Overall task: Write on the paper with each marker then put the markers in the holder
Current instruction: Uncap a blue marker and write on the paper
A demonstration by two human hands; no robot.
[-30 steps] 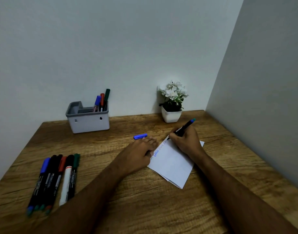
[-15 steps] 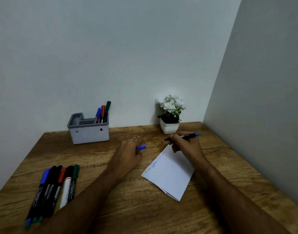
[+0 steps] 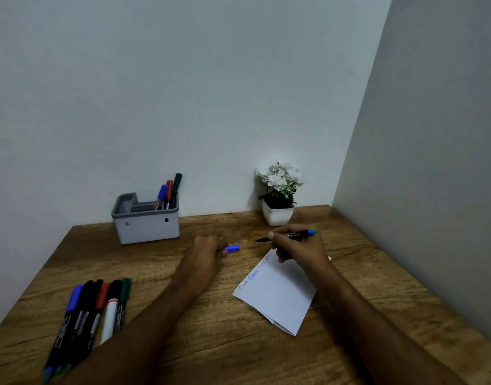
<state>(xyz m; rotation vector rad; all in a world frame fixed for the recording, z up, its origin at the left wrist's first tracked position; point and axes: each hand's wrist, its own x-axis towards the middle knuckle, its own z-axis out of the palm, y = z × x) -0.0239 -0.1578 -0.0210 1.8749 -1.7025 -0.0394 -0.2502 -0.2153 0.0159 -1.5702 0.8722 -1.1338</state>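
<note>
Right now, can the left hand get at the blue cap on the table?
Probably yes. The left hand is right beside the blue cap, fingertips at or on its near end; contact is unclear. Nothing lies between them, and the right hand holds the uncapped marker off to the side.

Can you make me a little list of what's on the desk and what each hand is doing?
right hand: holds an uncapped blue marker above the paper's far edge
left hand: at the blue cap, grip unclear
paper: white, folded, scribbles along its left edge
holder: grey, three markers inside
loose markers: a row at front left
plant: white flowers, white pot
</note>
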